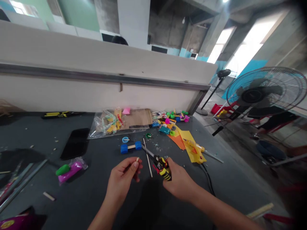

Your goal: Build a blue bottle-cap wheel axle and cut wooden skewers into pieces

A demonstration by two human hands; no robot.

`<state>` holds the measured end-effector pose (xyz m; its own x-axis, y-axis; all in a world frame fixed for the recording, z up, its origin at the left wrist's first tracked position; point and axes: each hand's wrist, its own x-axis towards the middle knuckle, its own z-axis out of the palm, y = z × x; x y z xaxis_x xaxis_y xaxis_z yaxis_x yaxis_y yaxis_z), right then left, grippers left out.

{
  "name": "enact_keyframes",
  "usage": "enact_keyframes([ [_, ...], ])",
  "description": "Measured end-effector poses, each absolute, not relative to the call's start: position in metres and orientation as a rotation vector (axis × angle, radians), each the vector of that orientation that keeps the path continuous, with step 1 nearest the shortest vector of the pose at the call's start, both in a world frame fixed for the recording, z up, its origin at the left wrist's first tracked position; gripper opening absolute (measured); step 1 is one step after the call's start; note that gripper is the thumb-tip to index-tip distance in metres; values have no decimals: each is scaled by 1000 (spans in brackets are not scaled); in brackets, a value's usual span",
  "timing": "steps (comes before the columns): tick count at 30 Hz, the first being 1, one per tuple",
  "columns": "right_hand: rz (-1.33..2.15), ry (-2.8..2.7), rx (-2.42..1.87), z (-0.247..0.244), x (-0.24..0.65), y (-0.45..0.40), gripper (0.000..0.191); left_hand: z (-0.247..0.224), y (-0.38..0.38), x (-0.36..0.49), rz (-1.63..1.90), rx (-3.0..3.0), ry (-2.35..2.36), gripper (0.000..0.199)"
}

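Observation:
My left hand pinches a short wooden stick between thumb and fingers, its end poking up. Wrapped in my right hand are cutting shears with yellow-and-black handles; a long grey blade points up and left. A thin pale stick lies on the table between my hands, partly behind the blade. Just beyond them, two blue blocks joined by wooden sticks rest close to the blade tip. Farther back sit a light-blue ring and a dark-green ring, each with a small stick.
A clear bag of scraps, colourful clay pieces and a glue gun on yellow paper lie behind. To the left are a black phone and a purple packet. A fan stands right.

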<state>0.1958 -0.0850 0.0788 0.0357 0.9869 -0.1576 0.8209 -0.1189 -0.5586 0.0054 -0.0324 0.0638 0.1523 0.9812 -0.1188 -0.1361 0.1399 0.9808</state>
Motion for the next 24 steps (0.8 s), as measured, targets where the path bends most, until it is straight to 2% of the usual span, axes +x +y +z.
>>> enact_keyframes([
  [5, 636, -1987, -1894, 84, 187, -88, 30, 77, -38, -2, 1089, 1241, 1082, 17],
  [20, 637, -2124, -1861, 93, 188, -81, 44, 72, -34, -12, 1223, 1828, 1179, 18],
  [24, 664, -2143, -1833, 92, 184, -81, 38, 74, -34, -12, 1287, 1960, 1202, 20],
])
